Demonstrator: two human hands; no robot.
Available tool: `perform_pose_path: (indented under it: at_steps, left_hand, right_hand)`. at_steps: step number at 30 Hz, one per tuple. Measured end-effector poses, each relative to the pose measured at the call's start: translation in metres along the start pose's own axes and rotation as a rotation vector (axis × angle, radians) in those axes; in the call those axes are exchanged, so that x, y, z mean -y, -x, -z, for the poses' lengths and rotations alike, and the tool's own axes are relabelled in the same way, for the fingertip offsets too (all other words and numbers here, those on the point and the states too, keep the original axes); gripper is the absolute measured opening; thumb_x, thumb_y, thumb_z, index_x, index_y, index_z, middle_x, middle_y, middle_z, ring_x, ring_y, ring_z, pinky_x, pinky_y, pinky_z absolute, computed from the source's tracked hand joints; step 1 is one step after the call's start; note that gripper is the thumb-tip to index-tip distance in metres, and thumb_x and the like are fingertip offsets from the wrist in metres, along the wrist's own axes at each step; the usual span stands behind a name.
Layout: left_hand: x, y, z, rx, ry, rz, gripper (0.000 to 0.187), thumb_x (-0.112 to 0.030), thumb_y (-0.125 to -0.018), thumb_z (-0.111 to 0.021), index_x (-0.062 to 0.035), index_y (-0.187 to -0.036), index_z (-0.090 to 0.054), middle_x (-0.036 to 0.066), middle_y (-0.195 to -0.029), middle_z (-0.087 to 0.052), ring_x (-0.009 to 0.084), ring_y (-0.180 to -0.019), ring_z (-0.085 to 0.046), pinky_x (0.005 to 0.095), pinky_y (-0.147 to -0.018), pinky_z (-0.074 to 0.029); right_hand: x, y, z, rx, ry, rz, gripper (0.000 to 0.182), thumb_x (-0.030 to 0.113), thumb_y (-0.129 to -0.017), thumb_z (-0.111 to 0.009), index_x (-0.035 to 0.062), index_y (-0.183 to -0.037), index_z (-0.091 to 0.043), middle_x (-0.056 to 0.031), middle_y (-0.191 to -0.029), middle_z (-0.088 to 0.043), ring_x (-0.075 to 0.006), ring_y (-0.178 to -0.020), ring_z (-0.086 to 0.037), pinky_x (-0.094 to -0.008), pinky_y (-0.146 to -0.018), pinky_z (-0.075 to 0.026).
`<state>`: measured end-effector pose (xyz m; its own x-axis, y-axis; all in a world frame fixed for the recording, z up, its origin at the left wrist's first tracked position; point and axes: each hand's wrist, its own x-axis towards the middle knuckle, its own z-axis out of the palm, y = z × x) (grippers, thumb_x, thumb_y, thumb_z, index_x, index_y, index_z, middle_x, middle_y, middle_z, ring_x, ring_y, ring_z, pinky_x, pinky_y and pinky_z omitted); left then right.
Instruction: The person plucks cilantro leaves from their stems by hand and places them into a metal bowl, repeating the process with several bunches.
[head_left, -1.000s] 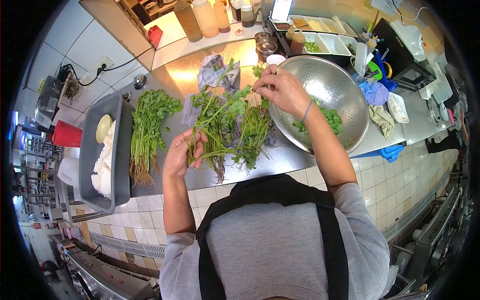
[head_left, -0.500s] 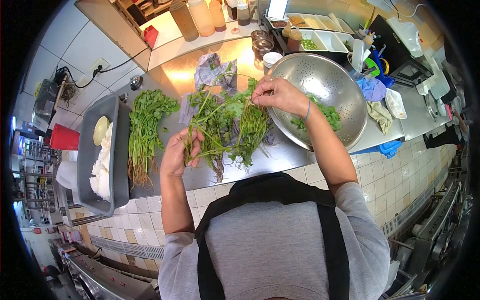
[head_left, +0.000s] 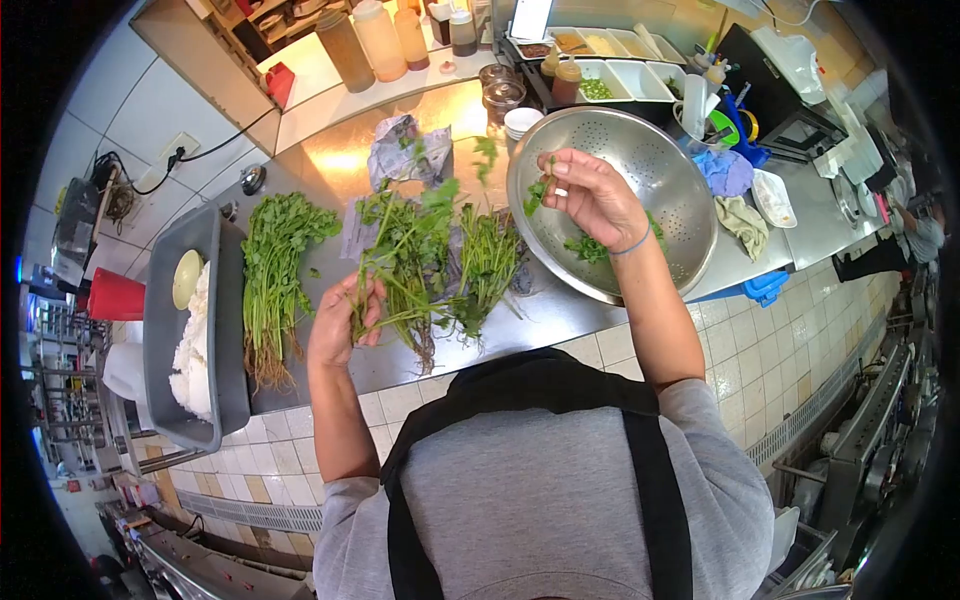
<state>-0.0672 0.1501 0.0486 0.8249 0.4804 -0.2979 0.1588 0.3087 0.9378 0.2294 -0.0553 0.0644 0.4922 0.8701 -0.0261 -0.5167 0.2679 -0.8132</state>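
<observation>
Across the middle of the scene runs a long, shiny stainless-steel table point(head_left: 560, 312), with the person standing at its near edge. At its left end sits a deep, rectangular grey plastic tub point(head_left: 232, 330) holding a lumpy white mass point(head_left: 193, 360) and a cream-coloured oval dish point(head_left: 187, 278). Towards the right stands a wide, round metal colander point(head_left: 682, 180) with small holes in its wall. Just beside the tub lies a thick bunch of leafy green herbs point(head_left: 280, 240), its pale brown roots pointing towards the person. Between that bunch and the colander, more loose green herb plants point(head_left: 490, 268) lie partly over crumpled greyish paper point(head_left: 405, 158). The left hand point(head_left: 345, 322) is above the near side of these plants, fingers curled around long, thin green stems point(head_left: 400, 312). The right hand point(head_left: 597, 195) is over the colander, thumb and fingers pinched together on a small, leafy green sprig point(head_left: 536, 195). Beneath it, loose green leaves point(head_left: 588, 250) lie in the colander's bottom. Small, round white cups point(head_left: 522, 122) stand, stacked, just beside the colander's far left rim.
</observation>
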Motion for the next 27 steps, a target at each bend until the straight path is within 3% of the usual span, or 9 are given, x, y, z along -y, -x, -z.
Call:
perform_pose_path:
  at_steps: [4,5,17,24,27]
  left_hand:
    - [0.004,-0.001,0.008,-0.032,-0.005,-0.011,0.03,-0.031,-0.095,-0.05,-0.0025,-0.089,-0.057,0.002,-0.052,-0.044,0.0098,-0.035,-0.034,0.0238,-0.035,-0.033]
    - [0.004,-0.002,0.008,-0.029,-0.005,-0.01,0.03,-0.031,-0.095,-0.05,-0.0025,-0.089,-0.057,0.002,-0.052,-0.044,0.0098,-0.035,-0.034,0.0238,-0.035,-0.033]
    - [0.012,0.003,0.016,-0.017,0.008,-0.048,0.027,-0.028,-0.096,-0.05,-0.0027,-0.093,-0.058,0.001,-0.053,-0.046,0.0097,-0.035,-0.04,0.0223,-0.035,-0.033]
    - [0.013,0.008,0.018,-0.042,-0.014,-0.039,0.025,-0.027,-0.095,-0.051,-0.0027,-0.094,-0.058,0.001,-0.053,-0.047,0.0091,-0.035,-0.04,0.0217,-0.036,-0.034]
    - [0.013,0.008,0.018,-0.034,-0.013,-0.047,0.023,-0.025,-0.095,-0.051,-0.0026,-0.095,-0.059,0.001,-0.053,-0.047,0.0088,-0.036,-0.041,0.0216,-0.036,-0.035]
  right_hand:
    - [0.001,0.015,0.013,0.103,-0.179,0.007,0.007,0.01,-0.089,-0.058,0.0047,-0.095,-0.059,-0.0049,-0.101,-0.058,-0.0096,-0.076,-0.059,-0.0299,-0.071,-0.05]
    - [-0.002,0.014,0.018,0.109,-0.23,-0.004,0.008,0.011,-0.09,-0.058,0.0052,-0.096,-0.058,-0.0046,-0.098,-0.056,-0.0114,-0.08,-0.06,-0.0341,-0.075,-0.05]
    - [-0.012,0.013,0.003,0.168,-0.193,-0.034,0.01,0.014,-0.09,-0.059,0.0054,-0.094,-0.057,-0.0058,-0.095,-0.053,-0.017,-0.084,-0.059,-0.0398,-0.082,-0.047]
    - [-0.015,0.011,-0.007,0.197,-0.168,-0.035,0.012,0.017,-0.088,-0.062,0.0057,-0.092,-0.058,-0.0065,-0.097,-0.054,-0.0178,-0.084,-0.057,-0.0382,-0.083,-0.046]
    - [-0.016,0.012,-0.015,0.214,-0.016,0.018,0.012,0.015,-0.088,-0.062,0.0043,-0.092,-0.06,-0.0053,-0.098,-0.056,-0.0144,-0.084,-0.055,-0.0327,-0.082,-0.046]
